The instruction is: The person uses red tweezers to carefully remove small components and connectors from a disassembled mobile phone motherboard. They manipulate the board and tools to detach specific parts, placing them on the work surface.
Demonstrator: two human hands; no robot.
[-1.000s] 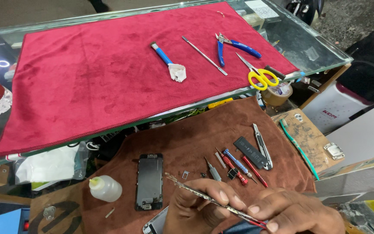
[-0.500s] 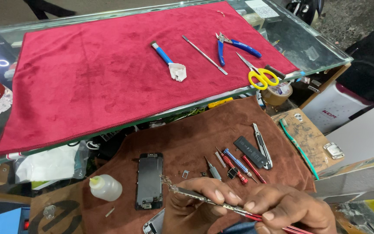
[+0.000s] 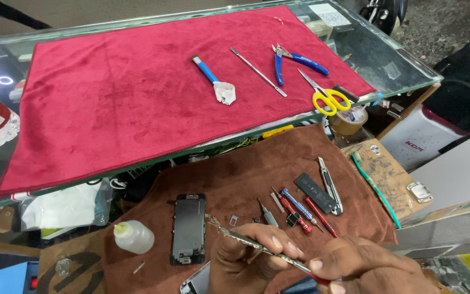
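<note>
From the head camera, looking down, both hands sit at the near edge of the bench (image 3: pixel 354 163): the left hand (image 3: pixel 251 253) and the right hand (image 3: pixel 365 267) together pinch a long thin metal tool (image 3: pixel 257 245) with a red handle end, the left fingers closed around its middle and the right fingers closed on the end near the red part. The tool's tip points left and slightly away, ending just beside the top right corner of a dark phone screen assembly (image 3: pixel 187 228) that lies flat on a brown cloth (image 3: pixel 246 169). Left of the screen stands a small white squeeze bottle (image 3: pixel 133 237). Right of the hands, on the same cloth, lie small screwdrivers with red and blue shafts (image 3: pixel 300 209), a black phone battery (image 3: pixel 315 193) and a grey utility knife (image 3: pixel 330 185), close together. Farther away, a glass counter (image 3: pixel 398 65) carries a red cloth (image 3: pixel 137 92). On it rest a blue-handled brush (image 3: pixel 213 79), a thin metal spudger (image 3: pixel 258 72), blue-handled cutters (image 3: pixel 297 60) and yellow-handled scissors (image 3: pixel 327 98), the scissors hanging over the cloth's right near corner. A roll of brown tape (image 3: pixel 349 121) sits just below the scissors.
</note>
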